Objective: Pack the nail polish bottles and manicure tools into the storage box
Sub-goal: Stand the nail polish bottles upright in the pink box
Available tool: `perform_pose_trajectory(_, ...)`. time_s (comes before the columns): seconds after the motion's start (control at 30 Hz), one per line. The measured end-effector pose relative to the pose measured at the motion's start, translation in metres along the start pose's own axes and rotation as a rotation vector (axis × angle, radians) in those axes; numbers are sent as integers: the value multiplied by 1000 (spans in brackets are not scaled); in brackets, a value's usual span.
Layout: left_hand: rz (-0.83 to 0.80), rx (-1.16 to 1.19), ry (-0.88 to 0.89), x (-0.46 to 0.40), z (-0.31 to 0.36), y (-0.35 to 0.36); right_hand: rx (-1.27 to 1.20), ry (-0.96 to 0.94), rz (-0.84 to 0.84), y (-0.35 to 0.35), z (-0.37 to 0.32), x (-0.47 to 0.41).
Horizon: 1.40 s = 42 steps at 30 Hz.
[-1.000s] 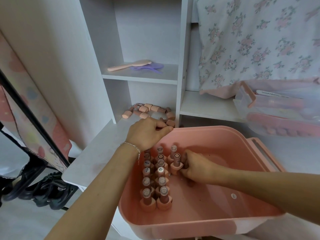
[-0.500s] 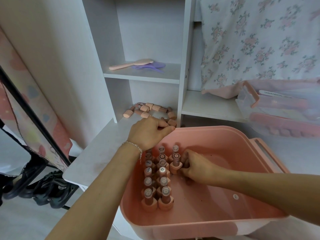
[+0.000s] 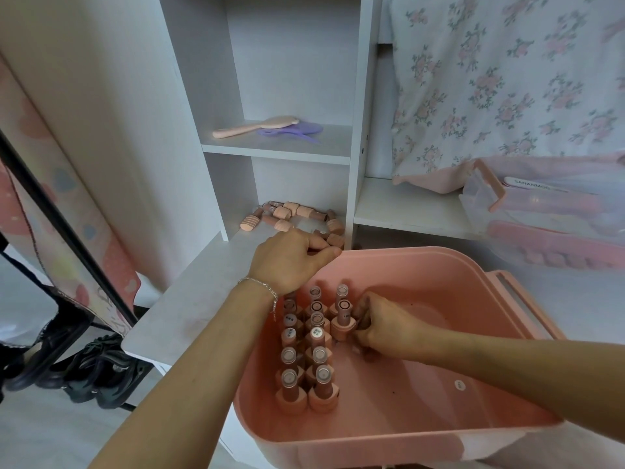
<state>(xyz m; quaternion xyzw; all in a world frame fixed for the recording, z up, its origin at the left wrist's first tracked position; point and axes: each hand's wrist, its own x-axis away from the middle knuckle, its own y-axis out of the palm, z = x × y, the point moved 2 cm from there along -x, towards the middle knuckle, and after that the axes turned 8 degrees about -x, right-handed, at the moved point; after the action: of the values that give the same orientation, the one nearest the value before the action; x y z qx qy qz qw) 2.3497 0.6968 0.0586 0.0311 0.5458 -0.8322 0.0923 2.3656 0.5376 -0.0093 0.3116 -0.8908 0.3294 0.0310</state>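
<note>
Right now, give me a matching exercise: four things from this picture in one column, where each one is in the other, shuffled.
Things:
1. hairbrush
2. upright bottles
3. loose bottles
4. shoes

Places:
A. standing in the pink box
B. on the floor, left
C. on the upper shelf
D. lying on the lower shelf, behind the left hand

Pairs: 1-C, 2-A, 3-D, 4-B

A single wide-angle view from a camera worn on the person's head looks forward and down, close over a pink storage box [image 3: 439, 265] at the desk's [image 3: 203, 282] front edge. Both forearms reach in from the bottom. White shelves [image 3: 277, 150] fill the upper frame, bowed by the lens.
</note>
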Motion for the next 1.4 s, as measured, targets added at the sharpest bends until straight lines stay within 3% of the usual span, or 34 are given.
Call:
perform_pose_trajectory(0.2, -10, -20, -3, 2, 1, 0, 133, 80, -73, -18, -8, 4)
perform_pose_trajectory(0.37, 18, 136, -2, -1, 1, -1, 354, -94, 30, -56, -24, 5)
perform_pose_trajectory(0.5, 45, 433, -93, -10, -1, -11, 177, -184, 21, -74, -43, 6)
perform_pose_trajectory(0.7, 106, 480, -200, -23, -39, -33, -142, -383, 142, -84, -91, -20)
perform_pose_trajectory(0.8, 39, 329, -283, -26, -73, -22, 91, -394, 140, -76, -103, -53)
perform_pose_trajectory(1.0, -251, -13, -374, -24, -121, 25, 573, -143, -171, -43, -86, -125)
perform_pose_trajectory(1.2, -213, 28, -384, -29, -132, 40, 873, 28, -178, -20, -65, -158)
perform_pose_trajectory(1.4, -40, 12, -292, -40, -134, 40, 822, -66, -183, -7, -71, -159)
